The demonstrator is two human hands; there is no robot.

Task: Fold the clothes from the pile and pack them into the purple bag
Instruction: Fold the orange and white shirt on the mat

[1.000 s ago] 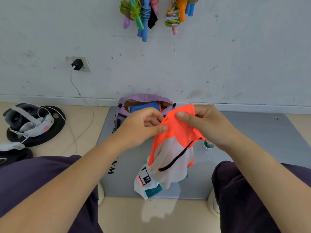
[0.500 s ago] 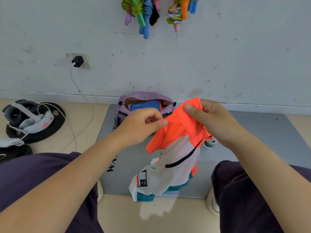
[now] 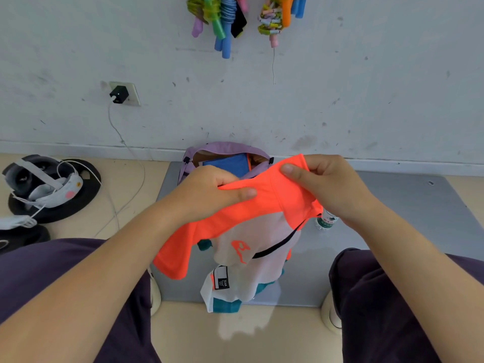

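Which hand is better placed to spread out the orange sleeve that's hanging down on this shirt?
Probably the left hand. It pinches the orange and white shirt right above the dangling sleeve; the right hand holds the opposite shoulder, farther away.

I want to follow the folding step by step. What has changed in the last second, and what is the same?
The left hand and right hand have drawn apart, spreading the orange and white shirt wider; an orange sleeve now hangs free on the left. Both keep their grip on its top edge. The purple bag, the blue cloth inside it and the bottle stayed in place.
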